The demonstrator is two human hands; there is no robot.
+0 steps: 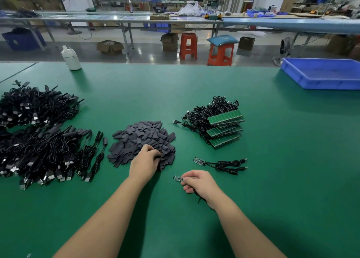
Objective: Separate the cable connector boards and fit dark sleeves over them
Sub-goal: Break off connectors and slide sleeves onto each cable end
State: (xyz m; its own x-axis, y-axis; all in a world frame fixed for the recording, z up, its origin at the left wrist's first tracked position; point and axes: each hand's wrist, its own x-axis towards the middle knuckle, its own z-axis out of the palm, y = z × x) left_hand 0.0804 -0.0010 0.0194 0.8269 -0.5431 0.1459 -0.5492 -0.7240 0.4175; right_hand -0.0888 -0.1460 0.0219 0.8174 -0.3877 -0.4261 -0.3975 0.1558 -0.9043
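The connector board is pinched in my right hand, long axis pointing left toward my left hand, whose curled fingers dig into the sleeve pile mid-tabletop, just beside it.

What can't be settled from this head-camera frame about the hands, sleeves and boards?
- Left hand, head view: fingertips buried in the sleeve pile; sleeve gripped or not, unclear.
- Right hand: its board's print too small; cable hidden under the palm.
- Finished cables: cut off by the left edge.
- Blue tray: contents hidden by its wall.
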